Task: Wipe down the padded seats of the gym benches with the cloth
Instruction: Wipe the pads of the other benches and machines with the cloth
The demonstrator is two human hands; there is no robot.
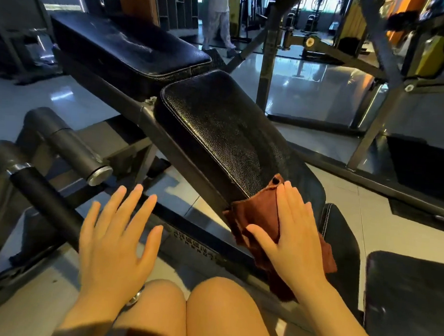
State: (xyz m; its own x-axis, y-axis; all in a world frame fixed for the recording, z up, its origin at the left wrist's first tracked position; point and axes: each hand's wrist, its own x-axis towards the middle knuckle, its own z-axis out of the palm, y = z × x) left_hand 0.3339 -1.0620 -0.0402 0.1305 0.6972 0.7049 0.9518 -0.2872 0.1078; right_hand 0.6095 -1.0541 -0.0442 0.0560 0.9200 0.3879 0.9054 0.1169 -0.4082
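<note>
A black padded seat [218,131] slopes down toward me, with a longer black back pad [127,45] behind it. A rust-brown cloth [258,216] lies over the seat's near end and hangs off its edge. My right hand [293,232] presses flat on the cloth, fingers straight. My left hand [119,239] hovers over the bench frame to the left, fingers spread, holding nothing.
Foam leg rollers [61,142] and a black handle bar [47,204] stand at left. Another black pad [410,304] is at lower right. A metal rack frame [268,66] rises behind the bench. A person [219,17] stands far back. My knees are at the bottom.
</note>
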